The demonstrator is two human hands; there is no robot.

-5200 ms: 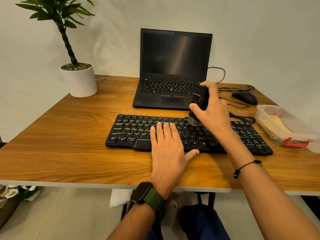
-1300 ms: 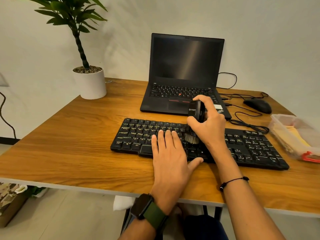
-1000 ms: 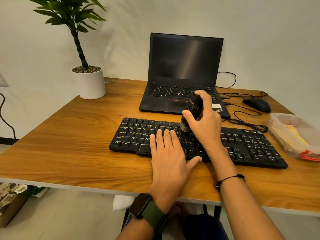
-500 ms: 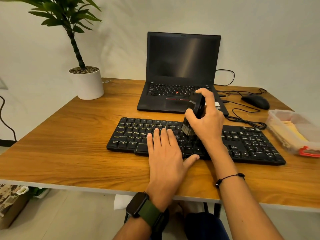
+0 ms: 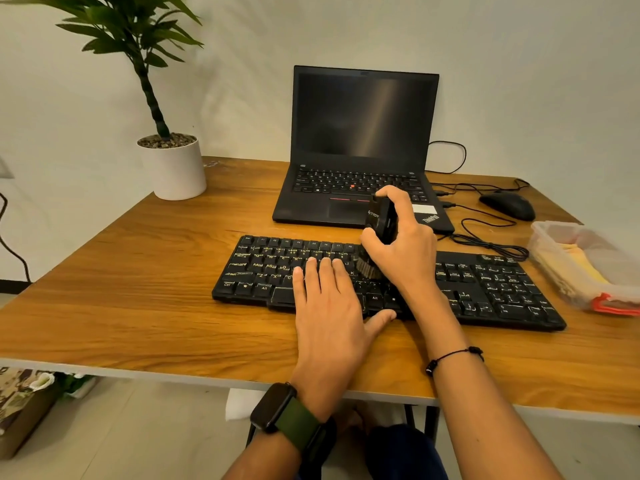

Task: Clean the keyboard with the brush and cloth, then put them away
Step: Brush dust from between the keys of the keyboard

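- a person's right hand [image 5: 403,252] grips a black brush [image 5: 379,225] just right of frame centre, fingers and thumb wrapped round its body, the bristles down on the middle keys of the black keyboard [image 5: 485,289].
- the left hand [image 5: 329,306] lies flat on the keyboard's lower centre, fingers straight and close together, thumb spread toward the front edge; it holds nothing and appears placed to keep the board from sliding under the brush strokes.
- the bristles meet the keys just to the right of the left fingertips [image 5: 323,263], close beside them; whether they touch cannot be told.
- the brush stands nearly upright, a hold that seems meant to drive the bristle tips into the gaps between keys.
- a yellow cloth [image 5: 585,268] waits in a clear plastic container [image 5: 540,233] at the right edge of the frame, so wiping and putting away look not yet begun.
- the keyboard lies across the wooden desk [image 5: 121,289] in front of an open laptop [image 5: 363,133].
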